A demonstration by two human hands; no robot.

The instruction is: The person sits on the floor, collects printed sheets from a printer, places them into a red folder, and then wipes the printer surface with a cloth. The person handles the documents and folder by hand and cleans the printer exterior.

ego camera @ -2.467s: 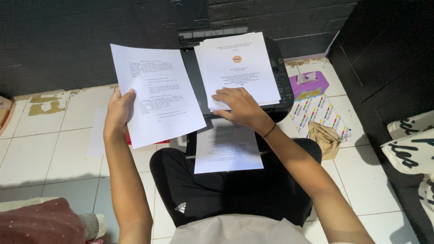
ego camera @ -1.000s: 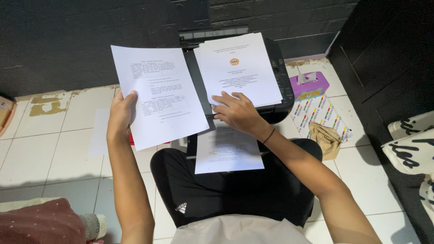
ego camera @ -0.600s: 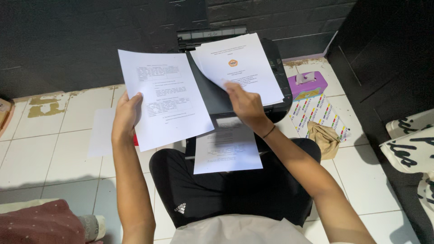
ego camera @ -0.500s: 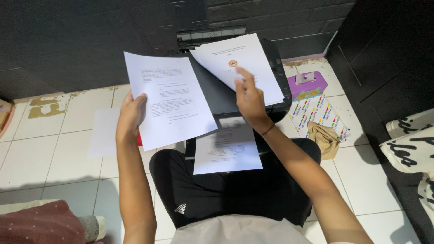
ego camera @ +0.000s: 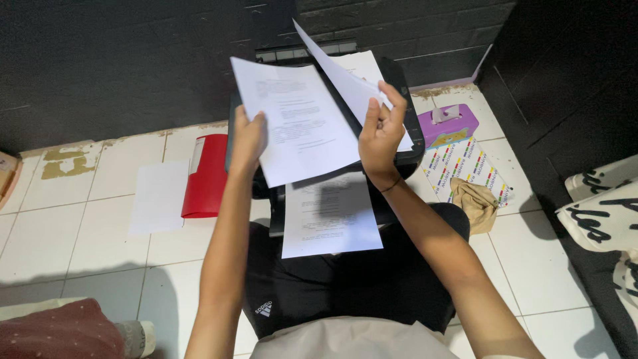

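Our left hand [ego camera: 247, 136] gripped 1 printed sheet [ego camera: 296, 123] by its edge above the black printer [ego camera: 405, 90]. Our right hand [ego camera: 380, 129] pinched a second sheet [ego camera: 345, 80], lifted and tilted just beside it.

Dark brick wall [ego camera: 133, 60], white tile floor [ego camera: 86, 246], dim light.

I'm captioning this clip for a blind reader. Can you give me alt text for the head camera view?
Seen from above, a seated person's left hand holds a printed sheet while the right hand lifts another sheet off a black printer. A third page lies in the printer's tray; a red folder lies on the white tiled floor.
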